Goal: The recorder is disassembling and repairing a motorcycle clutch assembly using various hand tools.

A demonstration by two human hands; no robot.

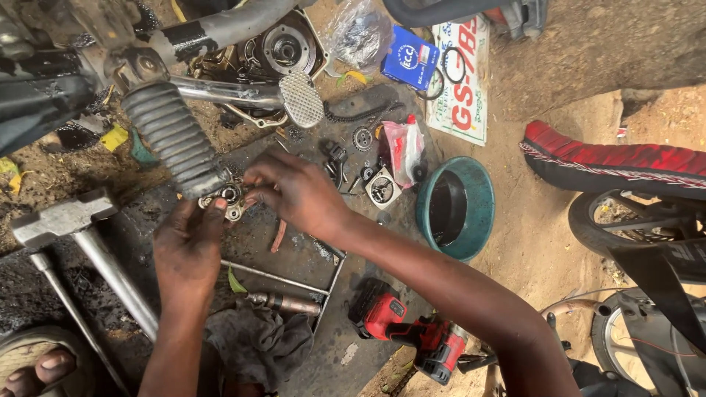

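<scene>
Both hands are working on one small metal part, sitting just below the end of the ribbed rubber footpeg and above the oily mat. The left hand is coming up from below with fingers curled, gripping the part's lower edge between thumb and fingertips. The right hand is reaching in from the right, fingers bent and pinching the part's right side, so both are closed on it rather than spread.

Honestly the part itself is hard to read: it's looking like a small round geared or bearing piece, but the fingers are covering most of it and it's grimy.

Around them, a hammer is lying to the left, a red drill is sitting lower right near the right forearm, and a teal bowl is resting on the dirt to the right. A rag is bunching up below the left wrist. More small gears and bits are scattered above the right hand, too small to tell apart. The motorbike frame up top is getting cut off by the edge.
</scene>
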